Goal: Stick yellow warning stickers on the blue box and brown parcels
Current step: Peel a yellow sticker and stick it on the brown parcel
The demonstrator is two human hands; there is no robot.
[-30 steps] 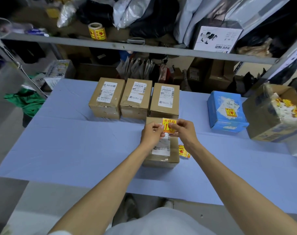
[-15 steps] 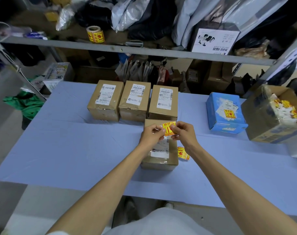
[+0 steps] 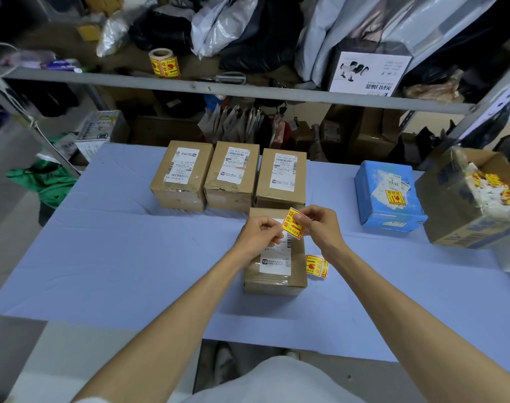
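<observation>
Left hand [image 3: 258, 235] is seen with fingers [image 3: 269, 225] curled, thumb and forefinger pinched at the left edge of the yellow sticker [image 3: 294, 224]. The sticker's right edge is pinched by the curled fingers of the right hand [image 3: 320, 228]. The sticker is held tilted between both hands, above the far end of the near parcel [image 3: 277, 267], not seen touching it. A white label is stuck on that parcel's top.

The desk [image 3: 102, 257] is covered in pale blue. Three brown parcels [image 3: 232, 175] are lined up side by side at the far edge, each labelled; the near parcel is set just in front of the rightmost one. A sticker strip [image 3: 316, 266] is laid on the desk just right of the near parcel. Further right the blue box [image 3: 376, 205] is placed, a yellow sticker already on top. An open carton [image 3: 451, 216] is seen at the right edge.

A green cloth [image 3: 41, 181] is seen off the desk at left. Behind, a shelf [image 3: 277, 93] is loaded with bags and a sticker roll [image 3: 163, 63].
</observation>
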